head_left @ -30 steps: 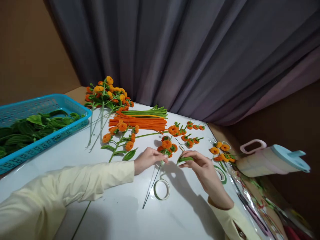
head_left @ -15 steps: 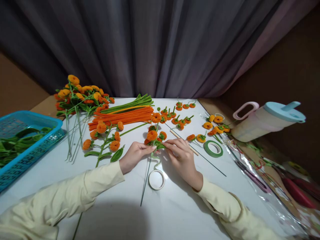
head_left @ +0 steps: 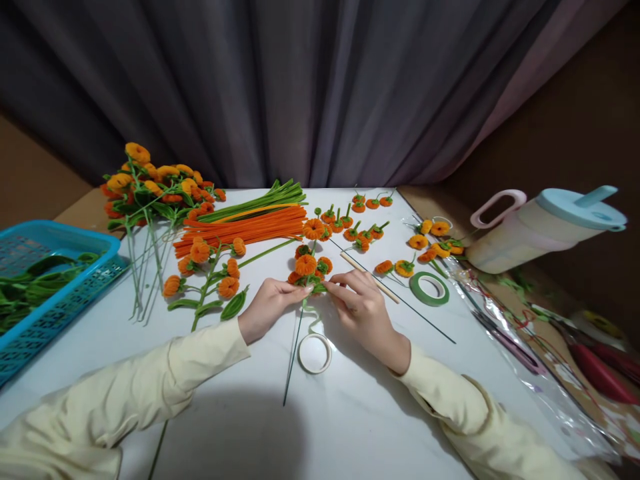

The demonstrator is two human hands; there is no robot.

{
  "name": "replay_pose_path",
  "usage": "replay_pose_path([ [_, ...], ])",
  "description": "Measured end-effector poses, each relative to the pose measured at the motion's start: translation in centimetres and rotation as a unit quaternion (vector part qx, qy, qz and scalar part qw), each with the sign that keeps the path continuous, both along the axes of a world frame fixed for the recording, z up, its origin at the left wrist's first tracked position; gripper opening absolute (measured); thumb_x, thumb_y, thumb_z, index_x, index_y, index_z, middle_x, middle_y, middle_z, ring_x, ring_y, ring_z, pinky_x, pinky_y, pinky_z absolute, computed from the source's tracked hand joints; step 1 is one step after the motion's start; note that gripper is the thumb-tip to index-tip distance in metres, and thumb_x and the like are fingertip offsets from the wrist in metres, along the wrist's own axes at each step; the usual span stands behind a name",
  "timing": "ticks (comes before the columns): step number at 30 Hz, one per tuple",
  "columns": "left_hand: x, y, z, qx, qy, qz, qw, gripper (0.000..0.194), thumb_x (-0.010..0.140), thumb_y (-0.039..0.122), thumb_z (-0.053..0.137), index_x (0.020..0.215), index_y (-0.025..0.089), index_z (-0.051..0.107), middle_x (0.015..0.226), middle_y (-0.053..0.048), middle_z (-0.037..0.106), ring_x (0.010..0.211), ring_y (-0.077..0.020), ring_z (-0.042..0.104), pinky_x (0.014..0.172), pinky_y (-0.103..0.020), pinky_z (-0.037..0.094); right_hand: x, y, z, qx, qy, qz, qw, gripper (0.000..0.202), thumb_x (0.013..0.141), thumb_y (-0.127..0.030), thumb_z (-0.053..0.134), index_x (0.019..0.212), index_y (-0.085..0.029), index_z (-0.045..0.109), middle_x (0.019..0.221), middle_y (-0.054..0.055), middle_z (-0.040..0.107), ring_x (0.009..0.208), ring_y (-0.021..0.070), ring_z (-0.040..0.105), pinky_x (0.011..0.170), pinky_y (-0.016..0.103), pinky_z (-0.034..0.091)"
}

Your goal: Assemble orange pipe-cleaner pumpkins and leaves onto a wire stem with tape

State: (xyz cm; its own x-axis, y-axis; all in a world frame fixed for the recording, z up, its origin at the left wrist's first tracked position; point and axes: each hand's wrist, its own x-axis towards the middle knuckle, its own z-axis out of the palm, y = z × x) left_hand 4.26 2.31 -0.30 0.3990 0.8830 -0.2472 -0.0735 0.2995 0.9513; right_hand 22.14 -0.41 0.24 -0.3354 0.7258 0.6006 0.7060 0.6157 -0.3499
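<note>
My left hand (head_left: 275, 305) pinches the stem of an orange pipe-cleaner flower spray (head_left: 306, 265) just under its lowest blooms. On the other side, my right hand (head_left: 364, 313) has its fingertips closed on a green leaf (head_left: 317, 287) at the spray's base. Below my fingers the thin dark wire stem (head_left: 293, 360) runs down toward me. A pale green strip of tape trails from the stem to a tape roll (head_left: 315, 353) on the table. A finished-looking spray (head_left: 207, 287) with orange blooms and leaves lies left of my left hand.
A blue basket (head_left: 107, 257) of green leaves stands at the left. Behind lie a bundle of flowers (head_left: 155, 180) and orange pipe cleaners (head_left: 245, 230). To the right are loose flower heads (head_left: 365, 233), a green tape roll (head_left: 429, 289), a tumbler (head_left: 545, 227) and scissors (head_left: 515, 350).
The whole view has shifted slightly. Both hands stay at the spray's base, with only small finger movement visible.
</note>
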Motion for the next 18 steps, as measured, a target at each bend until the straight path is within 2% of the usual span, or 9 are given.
replay_pose_path([
  [4, -0.02, 0.01, -0.10, -0.001, 0.013, 0.010, 1.000, 0.031, 0.066, 0.037, 0.071, 0.083, 0.012, 0.074, 0.073, -0.007, 0.072, 0.076, -0.0196, 0.060, 0.081, -0.035, 0.044, 0.02, 0.24, 0.22, 0.000, -0.022, 0.006, 1.000, 0.024, 0.084, -0.007, 0.047, 0.091, -0.014, 0.068, 0.083, 0.010, 0.065, 0.075, 0.0208, 0.052, 0.066, 0.033, 0.036],
  [10, 0.04, 0.01, -0.08, 0.007, 0.036, 0.024, 0.999, 0.028, 0.065, 0.037, 0.071, 0.078, 0.012, 0.075, 0.068, -0.006, 0.069, 0.069, -0.0162, 0.056, 0.071, -0.031, 0.043, -0.09, 0.53, 0.52, -0.044, -0.001, 0.027, 0.999, 0.023, 0.082, -0.006, 0.048, 0.084, -0.013, 0.070, 0.079, 0.009, 0.066, 0.070, 0.0194, 0.053, 0.066, 0.033, 0.037],
  [18, 0.14, -0.02, 0.08, 0.021, 0.039, 0.021, 0.999, 0.027, 0.062, 0.038, 0.073, 0.074, 0.014, 0.076, 0.067, -0.006, 0.069, 0.072, -0.0169, 0.055, 0.070, -0.029, 0.041, -0.30, 0.71, 0.70, -0.079, -0.009, 0.045, 0.996, 0.020, 0.079, -0.002, 0.054, 0.084, -0.012, 0.071, 0.079, 0.008, 0.068, 0.073, 0.0198, 0.057, 0.068, 0.034, 0.036],
])
